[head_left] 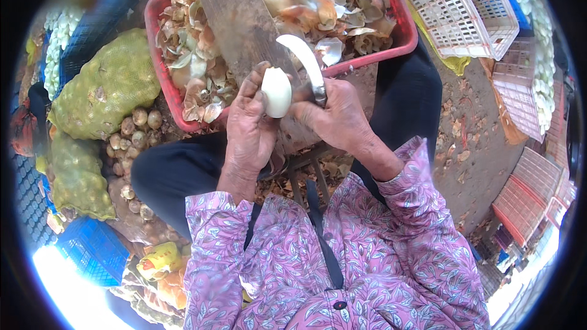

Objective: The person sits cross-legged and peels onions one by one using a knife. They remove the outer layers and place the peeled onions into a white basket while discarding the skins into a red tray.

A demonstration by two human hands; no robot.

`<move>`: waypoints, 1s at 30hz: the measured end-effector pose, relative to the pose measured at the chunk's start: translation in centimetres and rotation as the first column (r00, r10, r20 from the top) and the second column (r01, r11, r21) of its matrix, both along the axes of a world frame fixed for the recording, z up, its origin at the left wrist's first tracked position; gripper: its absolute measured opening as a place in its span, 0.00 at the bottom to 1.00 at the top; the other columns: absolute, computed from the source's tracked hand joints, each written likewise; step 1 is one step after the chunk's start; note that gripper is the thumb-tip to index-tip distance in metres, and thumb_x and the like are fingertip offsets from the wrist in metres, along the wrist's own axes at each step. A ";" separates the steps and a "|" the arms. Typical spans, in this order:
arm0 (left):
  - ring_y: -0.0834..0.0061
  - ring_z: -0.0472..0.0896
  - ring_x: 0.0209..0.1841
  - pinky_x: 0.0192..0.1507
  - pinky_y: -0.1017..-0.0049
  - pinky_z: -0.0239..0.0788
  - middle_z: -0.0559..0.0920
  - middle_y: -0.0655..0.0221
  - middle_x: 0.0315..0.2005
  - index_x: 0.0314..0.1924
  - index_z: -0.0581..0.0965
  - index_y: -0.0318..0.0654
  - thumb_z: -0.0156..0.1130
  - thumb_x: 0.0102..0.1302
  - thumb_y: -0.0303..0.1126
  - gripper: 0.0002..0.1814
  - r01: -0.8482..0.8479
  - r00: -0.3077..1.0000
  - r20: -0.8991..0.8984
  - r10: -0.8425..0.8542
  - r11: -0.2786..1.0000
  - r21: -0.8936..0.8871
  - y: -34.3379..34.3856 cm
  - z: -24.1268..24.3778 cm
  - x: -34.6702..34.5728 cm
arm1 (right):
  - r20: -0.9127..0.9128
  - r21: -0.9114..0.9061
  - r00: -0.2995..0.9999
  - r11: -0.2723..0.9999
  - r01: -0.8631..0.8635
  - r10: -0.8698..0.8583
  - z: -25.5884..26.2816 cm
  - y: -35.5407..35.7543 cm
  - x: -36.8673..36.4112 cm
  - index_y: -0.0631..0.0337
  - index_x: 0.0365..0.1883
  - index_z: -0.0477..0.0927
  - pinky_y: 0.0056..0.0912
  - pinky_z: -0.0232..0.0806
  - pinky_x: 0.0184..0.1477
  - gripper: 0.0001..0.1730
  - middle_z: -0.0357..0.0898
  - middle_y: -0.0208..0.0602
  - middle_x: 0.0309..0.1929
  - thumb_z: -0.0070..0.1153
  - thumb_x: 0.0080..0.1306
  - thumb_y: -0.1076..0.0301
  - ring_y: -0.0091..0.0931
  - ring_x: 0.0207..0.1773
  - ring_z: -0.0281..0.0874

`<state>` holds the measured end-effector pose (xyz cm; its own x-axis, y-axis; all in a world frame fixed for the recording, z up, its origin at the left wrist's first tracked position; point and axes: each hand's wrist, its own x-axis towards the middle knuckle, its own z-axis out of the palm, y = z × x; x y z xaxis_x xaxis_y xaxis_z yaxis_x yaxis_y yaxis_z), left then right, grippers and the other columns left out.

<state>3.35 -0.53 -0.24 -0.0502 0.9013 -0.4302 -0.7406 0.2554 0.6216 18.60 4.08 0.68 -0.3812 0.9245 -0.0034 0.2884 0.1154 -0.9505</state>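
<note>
A peeled white onion (pixel 277 93) stands upright between the fingers and thumb of my left hand (pixel 250 128). My right hand (pixel 341 117) grips a curved, sickle-like knife (pixel 303 57), its handle mostly hidden in the fist. The blade arcs up and to the left, above and beside the onion. My right fingertips are close to the onion's right side; whether they touch it I cannot tell. Both hands are over the near edge of a red plastic tub (pixel 277 46) heaped with onion skins (pixel 321 4). A worn wooden board (pixel 234 13) lies across the tub.
On the left lie yellow mesh sacks of onions (pixel 107 82) and loose unpeeled onions (pixel 137 133). A blue crate (pixel 94 250) sits at lower left. White plastic baskets (pixel 451 13) stand at upper right, beside piled peeled onions (pixel 534 55). Red-and-white crates (pixel 527 192) are farther right.
</note>
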 end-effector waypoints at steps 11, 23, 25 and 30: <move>0.60 0.76 0.54 0.56 0.63 0.70 0.74 0.54 0.55 0.64 0.64 0.42 0.57 0.66 0.45 0.29 -0.018 0.993 0.113 0.017 1.000 0.002 0.7 0.1 0.7 | -0.116 -0.360 0.988 0.932 0.053 -0.102 -0.1 2.2 3.5 0.65 0.39 0.80 0.33 0.70 0.31 0.15 0.77 0.31 0.21 0.64 0.55 0.67 0.20 0.26 0.76; 0.59 0.76 0.52 0.55 0.60 0.70 0.77 0.57 0.50 0.58 0.69 0.36 0.55 0.69 0.42 0.24 -0.103 0.977 0.168 0.128 0.983 -0.152 1.0 0.2 0.3 | -0.365 -0.651 0.861 0.758 0.037 -0.355 1.0 2.6 3.8 0.64 0.30 0.78 0.20 0.65 0.21 0.03 0.77 0.29 0.22 0.59 0.59 0.74 0.16 0.18 0.70; 0.57 0.75 0.52 0.53 0.60 0.70 0.77 0.56 0.50 0.59 0.69 0.37 0.56 0.68 0.43 0.24 -0.092 0.964 0.237 0.117 0.989 -0.116 1.3 -0.2 0.2 | -0.137 -0.499 0.973 0.861 0.094 -0.186 1.3 0.6 3.1 0.65 0.35 0.79 0.24 0.69 0.29 0.07 0.79 0.29 0.25 0.60 0.58 0.74 0.21 0.25 0.76; 0.63 0.78 0.48 0.42 0.67 0.75 0.76 0.61 0.52 0.60 0.69 0.41 0.53 0.69 0.42 0.22 -0.040 0.969 0.248 0.016 0.995 0.092 2.1 1.9 -1.1 | 0.133 -0.014 0.960 0.968 0.251 -0.247 -2.1 0.5 2.6 0.63 0.46 0.77 0.35 0.71 0.42 0.15 0.81 0.44 0.32 0.54 0.59 0.72 0.28 0.38 0.81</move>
<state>2.21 1.53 1.63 0.0211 0.9386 -0.3442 -0.8801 0.1808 0.4391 21.18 4.61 -1.39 -0.1335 0.9888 -0.0668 0.4251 -0.0038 -0.9051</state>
